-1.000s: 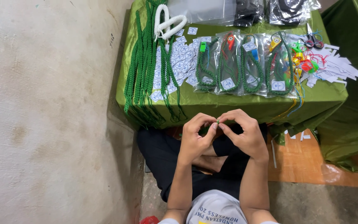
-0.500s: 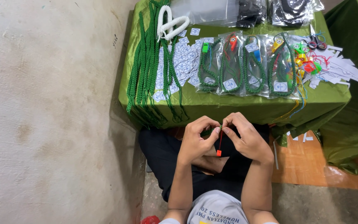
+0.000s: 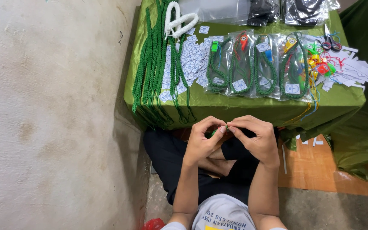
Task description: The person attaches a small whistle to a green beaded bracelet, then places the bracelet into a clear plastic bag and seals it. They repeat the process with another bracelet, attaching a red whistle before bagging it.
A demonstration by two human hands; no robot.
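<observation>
- Green, small and mostly hidden, a bit of cord or a bead (image 3: 223, 128) sits between the fingertips of both hands, held over the person's lap just in front of the table edge; what it is exactly cannot be told.
- Left hand (image 3: 202, 142) has its fingers curled in, thumb and forefinger pressed together on the green piece from the left.
- Right hand (image 3: 256, 138) mirrors it, fingers bunched, pinching the same piece from the right; the two sets of fingertips touch.
- Judging by the grip, the step in hand is fine work on the piece, such as knotting or threading; the next move would call for a steady pinch and a small, precise pull.
- Beyond the hands, the table (image 3: 243, 108) wears a green cloth.
- On it lie four clear bags of green cords (image 3: 256, 64) in a row, small white round-marked labels (image 3: 188, 55) to their left, and long green braided cords (image 3: 158, 64) hanging over the front edge.
- Scissors (image 3: 332, 41) and coloured small parts (image 3: 318, 64) lie at the far right, with paper slips beside them.
</observation>
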